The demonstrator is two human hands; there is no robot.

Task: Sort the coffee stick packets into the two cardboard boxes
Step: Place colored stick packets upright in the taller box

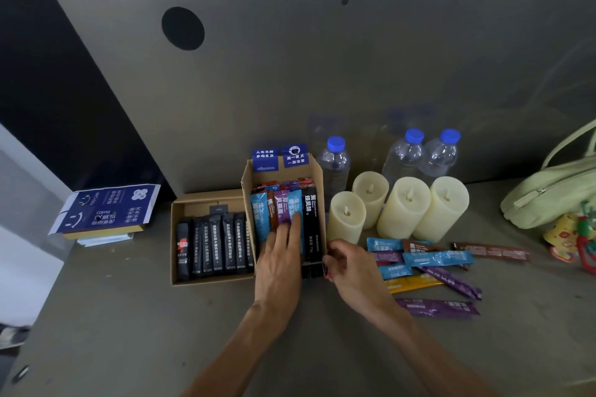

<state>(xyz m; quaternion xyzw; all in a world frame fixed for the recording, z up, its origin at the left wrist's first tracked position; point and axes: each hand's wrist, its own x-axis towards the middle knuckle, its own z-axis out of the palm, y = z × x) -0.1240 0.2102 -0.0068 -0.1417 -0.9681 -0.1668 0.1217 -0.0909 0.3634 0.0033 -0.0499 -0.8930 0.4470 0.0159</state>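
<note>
Two boxes are set touching on the grey table (129, 316). The flat cardboard box (180, 203) on the left is filled with a row of black packets (216, 245); the taller cardboard box (317, 177) beside it is packed with coloured packets (280, 206). The left hand (279, 263) is laid inside the taller box, its fingers (295, 229) straight and released, pressed flat on the blue and purple sticks. The right hand (350, 264) is placed at that box's near right corner, fingers (332, 259) curled; whether anything is grasped cannot be told. Loose packets (438, 258) are scattered just right of it.
</note>
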